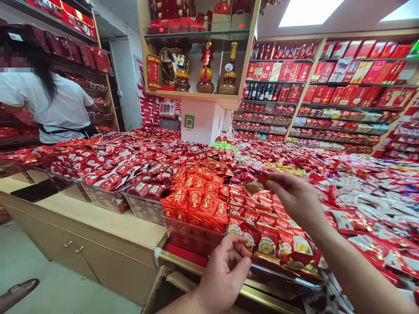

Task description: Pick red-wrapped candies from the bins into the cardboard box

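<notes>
My right hand (296,198) reaches over the durian candy packets and pinches one small wrapped packet (253,186) at its fingertips. The packet's print is too blurred to read. Lower down, my left hand (227,272) hovers at the front rim of the bin, its fingers loosely curled and apart from the thumb, with nothing seen between them. Red and gold durian packets (268,242) stand in rows just behind it. To their left, a clear plastic bin (196,235) holds orange-red packets (199,196) with gold characters.
More bins with dark red packets (147,188) and red-white packets (108,170) line the counter (131,235). A cardboard box (157,292) is below my left hand. A display pillar (199,124) rises mid-counter. A person in a white shirt (59,104) stands far left; a foot (22,288) shows lower left.
</notes>
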### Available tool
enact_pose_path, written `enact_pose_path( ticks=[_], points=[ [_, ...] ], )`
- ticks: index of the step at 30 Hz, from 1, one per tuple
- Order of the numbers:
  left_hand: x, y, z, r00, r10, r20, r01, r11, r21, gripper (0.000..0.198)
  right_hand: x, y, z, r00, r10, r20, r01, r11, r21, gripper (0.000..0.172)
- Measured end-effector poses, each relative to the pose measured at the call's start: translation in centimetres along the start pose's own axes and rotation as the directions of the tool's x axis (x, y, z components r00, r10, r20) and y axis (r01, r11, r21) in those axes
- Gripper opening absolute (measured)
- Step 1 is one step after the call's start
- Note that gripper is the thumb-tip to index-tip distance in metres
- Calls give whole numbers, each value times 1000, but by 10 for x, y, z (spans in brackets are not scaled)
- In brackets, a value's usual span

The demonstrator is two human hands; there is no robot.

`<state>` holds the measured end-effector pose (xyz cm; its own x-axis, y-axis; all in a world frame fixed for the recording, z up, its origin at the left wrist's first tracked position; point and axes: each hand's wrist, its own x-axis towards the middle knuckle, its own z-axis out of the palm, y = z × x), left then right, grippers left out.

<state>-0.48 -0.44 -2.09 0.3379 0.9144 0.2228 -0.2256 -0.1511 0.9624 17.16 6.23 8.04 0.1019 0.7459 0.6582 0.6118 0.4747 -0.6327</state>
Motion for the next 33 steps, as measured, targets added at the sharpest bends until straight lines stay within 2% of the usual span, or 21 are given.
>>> enact_pose_path(
  ticks=[2, 4, 8, 12, 16, 24, 30, 33],
  points=[
    [0, 0, 1, 1000, -4, 9, 3, 1000, 26, 20, 23, 5, 16, 992, -46, 121, 60, 991, -122, 19],
    [-1, 0, 1, 1000, -7, 17, 6, 998, 59, 19, 38, 12, 32, 975, -39, 218, 75, 984, -160, 20],
    [-2, -3, 0, 999, 21, 48, -28, 989, 143, 19, 51, 23, 49, 950, -19, 313, 93, 970, -225, 22],
    [-2, -7, -2, 993, 97, 62, -111, 952, 286, 18, 57, 28, 52, 924, 0, 381, 117, 952, -284, 23],
    [-2, -7, -3, 987, 144, 70, -159, 920, 359, 18, 58, 35, 56, 887, 23, 462, 141, 937, -319, 23],
    [-1, -5, -3, 978, 177, 112, -207, 892, 402, 17, 57, 38, 56, 837, 79, 542, 167, 906, -389, 21],
    [1, -8, -4, 964, 215, 158, -263, 860, 436, 18, 54, 33, 54, 799, 42, 599, 205, 919, -337, 23],
    [3, -11, -5, 952, 241, 191, -301, 856, 421, 19, 53, 30, 56, 812, 1, 583, 223, 924, -311, 20]
  ],
)
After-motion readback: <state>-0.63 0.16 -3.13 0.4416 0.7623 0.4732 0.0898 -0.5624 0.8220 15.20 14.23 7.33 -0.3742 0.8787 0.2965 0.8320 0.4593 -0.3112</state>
